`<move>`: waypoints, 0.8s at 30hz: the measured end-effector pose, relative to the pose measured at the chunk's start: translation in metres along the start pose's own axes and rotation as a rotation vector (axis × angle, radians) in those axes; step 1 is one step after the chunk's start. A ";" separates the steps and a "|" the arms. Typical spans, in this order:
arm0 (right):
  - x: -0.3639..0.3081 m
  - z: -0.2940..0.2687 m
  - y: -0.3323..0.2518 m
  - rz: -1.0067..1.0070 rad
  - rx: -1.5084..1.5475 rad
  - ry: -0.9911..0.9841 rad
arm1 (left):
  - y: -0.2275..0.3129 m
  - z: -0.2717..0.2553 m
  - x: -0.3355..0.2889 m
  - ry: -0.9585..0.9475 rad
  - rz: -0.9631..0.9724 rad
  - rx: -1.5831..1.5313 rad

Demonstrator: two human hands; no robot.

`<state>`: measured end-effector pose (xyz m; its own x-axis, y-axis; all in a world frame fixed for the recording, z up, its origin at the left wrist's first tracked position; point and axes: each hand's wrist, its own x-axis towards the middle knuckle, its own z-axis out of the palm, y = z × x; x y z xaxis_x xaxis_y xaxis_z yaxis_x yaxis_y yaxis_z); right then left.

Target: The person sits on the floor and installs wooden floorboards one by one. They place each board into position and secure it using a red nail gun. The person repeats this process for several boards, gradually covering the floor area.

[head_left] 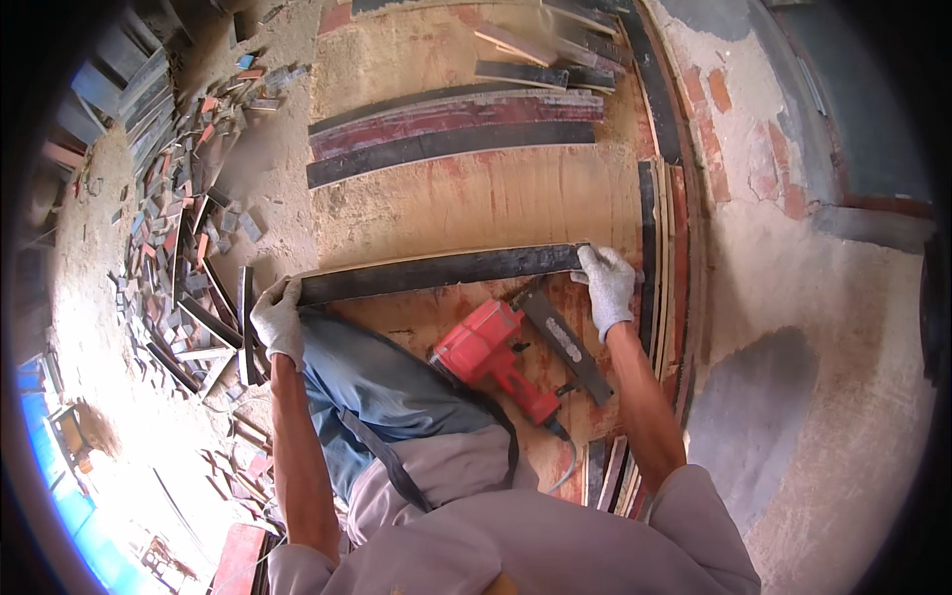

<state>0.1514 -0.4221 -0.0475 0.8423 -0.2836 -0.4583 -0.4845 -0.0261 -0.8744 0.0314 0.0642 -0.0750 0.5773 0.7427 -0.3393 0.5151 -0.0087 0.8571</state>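
Note:
A long black wooden strip (436, 274) lies across in front of me, slightly higher at its right end. My left hand (279, 317), in a pale work glove, is closed round its left end. At the other end my gloved right hand (605, 288) grips the strip, thumb and fingers on its edges. Below the strip, near my right forearm, a red nail gun (496, 352) with a dark magazine (565, 342) rests on the wooden panel (476, 203); a hose (570, 466) runs from its handle.
Farther up the panel lie black and reddish strips (456, 129) and several shorter pieces (521, 72). Stacked strips (662, 258) line its right edge. Scattered wood offcuts (188, 248) cover the floor at left. A patchy plaster wall or floor surface (793, 288) spans the right side.

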 end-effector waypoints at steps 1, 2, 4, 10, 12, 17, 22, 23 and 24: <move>-0.006 -0.001 0.005 -0.013 0.022 0.029 | 0.005 0.001 -0.003 0.000 -0.023 0.037; -0.009 -0.001 0.009 -0.027 0.044 0.058 | 0.003 0.001 -0.001 -0.022 -0.023 0.065; -0.010 0.001 0.013 -0.055 0.084 0.068 | 0.004 -0.001 0.002 -0.061 0.013 0.091; -0.013 0.001 0.020 -0.060 0.062 0.117 | 0.007 -0.002 -0.002 -0.046 0.006 0.101; -0.015 0.002 0.024 -0.067 0.109 0.127 | 0.007 -0.002 -0.002 -0.042 0.004 0.133; -0.012 0.002 0.022 -0.077 0.099 0.126 | 0.007 -0.004 0.004 -0.060 -0.036 0.106; -0.010 0.002 0.020 -0.016 0.019 0.132 | 0.003 -0.009 0.011 -0.088 -0.036 0.097; -0.009 0.002 0.020 -0.008 0.008 0.136 | 0.003 -0.009 0.012 -0.089 -0.047 0.106; -0.008 0.001 0.020 -0.010 0.018 0.135 | 0.004 -0.008 0.014 -0.089 -0.057 0.115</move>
<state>0.1348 -0.4189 -0.0615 0.8071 -0.4101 -0.4247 -0.4706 -0.0124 -0.8823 0.0360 0.0801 -0.0731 0.5966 0.6816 -0.4237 0.6149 -0.0490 0.7871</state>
